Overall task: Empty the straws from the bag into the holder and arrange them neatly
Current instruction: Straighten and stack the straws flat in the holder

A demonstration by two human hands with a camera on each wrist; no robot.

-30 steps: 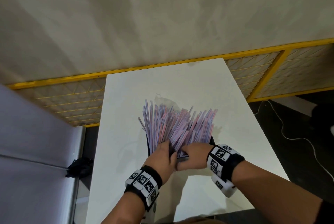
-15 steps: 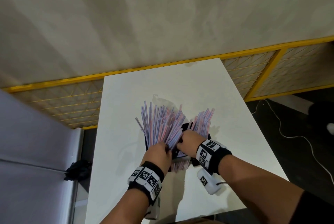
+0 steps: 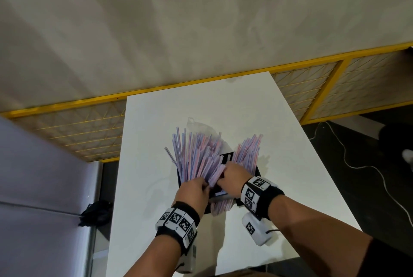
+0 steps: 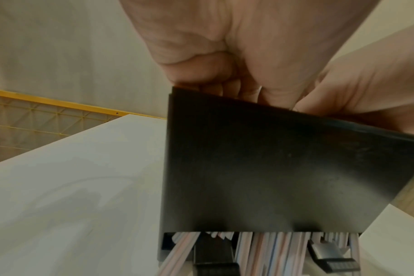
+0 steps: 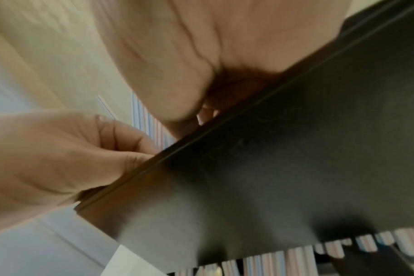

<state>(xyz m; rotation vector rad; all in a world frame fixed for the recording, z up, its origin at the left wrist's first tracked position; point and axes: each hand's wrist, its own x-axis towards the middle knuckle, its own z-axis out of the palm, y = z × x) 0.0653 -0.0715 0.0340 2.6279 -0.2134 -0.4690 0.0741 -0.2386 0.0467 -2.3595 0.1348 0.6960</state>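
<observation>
- Pink-and-blue straws point(image 3: 196, 160) are splitting into two fans since a second ago; we are curling our left hand point(image 3: 193, 191) round the bigger bunch
- Our right hand point(image 3: 231, 179) is curling into the gap, parting them
- Both bunches are standing in the black holder point(image 3: 257, 172), splayed, so tidying is remaining

A white rectangular surface point(image 3: 156, 142) stood end-on to a pale beige wall point(image 3: 201, 19) marked with soft, uneven shadow. Along the foot of that wall ran a yellow-framed panel point(image 3: 312, 89) of fine yellow mesh. To the left lay a pale grey-lilac partition point(image 3: 33, 176), with a crumpled black object point(image 3: 96, 212) near its edge. On the right the floor point(image 3: 357, 176) was dark, and a thin white cable point(image 3: 362, 165) snaked across it.
</observation>
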